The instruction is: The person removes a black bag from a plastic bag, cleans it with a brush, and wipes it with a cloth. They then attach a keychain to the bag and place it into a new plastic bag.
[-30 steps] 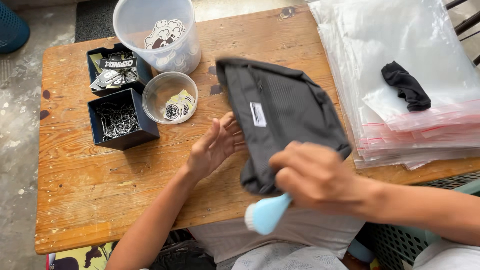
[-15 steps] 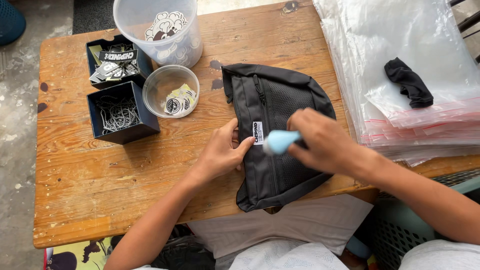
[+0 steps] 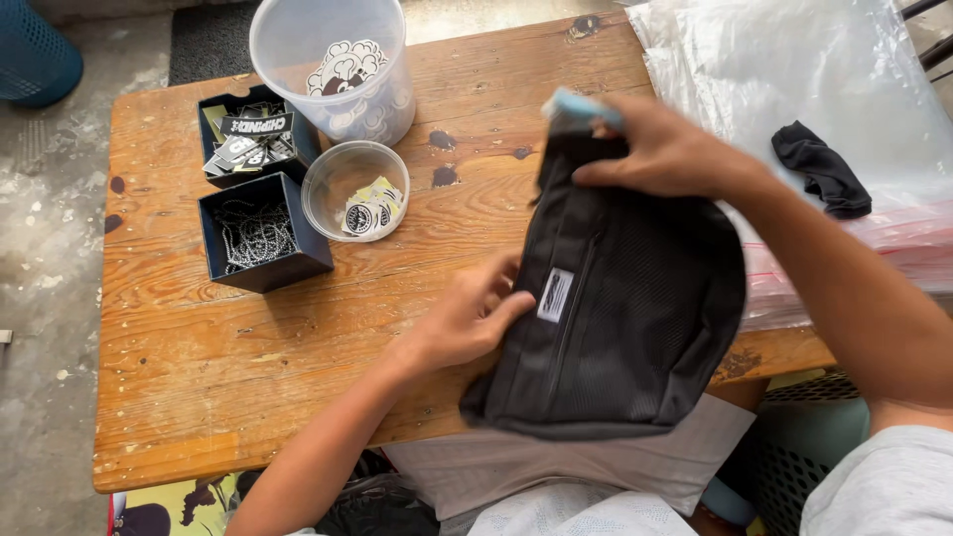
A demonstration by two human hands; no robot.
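Lying between both hands (image 3: 467, 318): black pouch (image 3: 625, 318).

Two dark boxes (image 3: 260, 230), plastic tubs (image 3: 352, 189), clear bags (image 3: 794, 69) on wooden table (image 3: 199, 377).

A worn wooden table (image 3: 248, 387) with dark stains carries two small black boxes, one (image 3: 260, 234) of metal chains and one (image 3: 250, 145) of printed tags. Beside them stand a small clear bowl (image 3: 354, 190) of stickers and a tall clear tub (image 3: 333, 62). A black mesh pouch (image 3: 635, 318) lies near the front edge, and a stack of clear plastic bags (image 3: 794, 89) covers the right end.
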